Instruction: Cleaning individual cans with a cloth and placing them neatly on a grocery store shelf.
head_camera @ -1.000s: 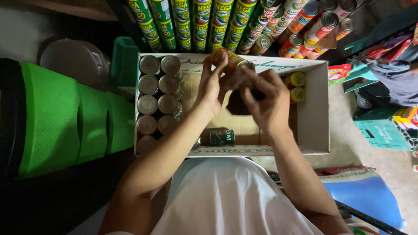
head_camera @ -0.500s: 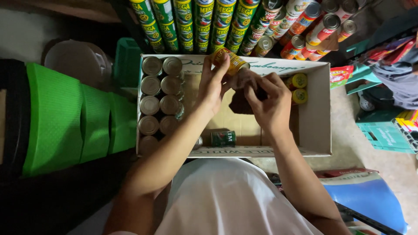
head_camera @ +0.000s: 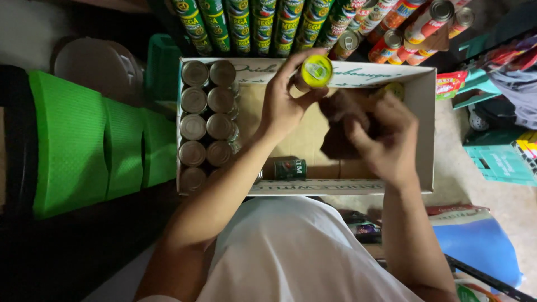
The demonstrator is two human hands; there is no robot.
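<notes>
Can [head_camera: 316, 71] lifted clear by left hand [head_camera: 285, 106] | right hand [head_camera: 383, 137] grips cloth [head_camera: 347, 126], probably | box [head_camera: 425, 112] half-filled

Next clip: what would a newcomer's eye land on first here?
The left hand holds up a can with a bright yellow lid over the cardboard box, while the right hand grips a dark brown cloth beside it. Silver-topped cans stand in rows at the box's left end, next to a vivid green plastic seat.

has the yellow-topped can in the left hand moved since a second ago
Yes. The yellow-topped can in the left hand has lifted away from the brown cloth toward the far wall of the cardboard box, its yellow end now facing up.
</notes>
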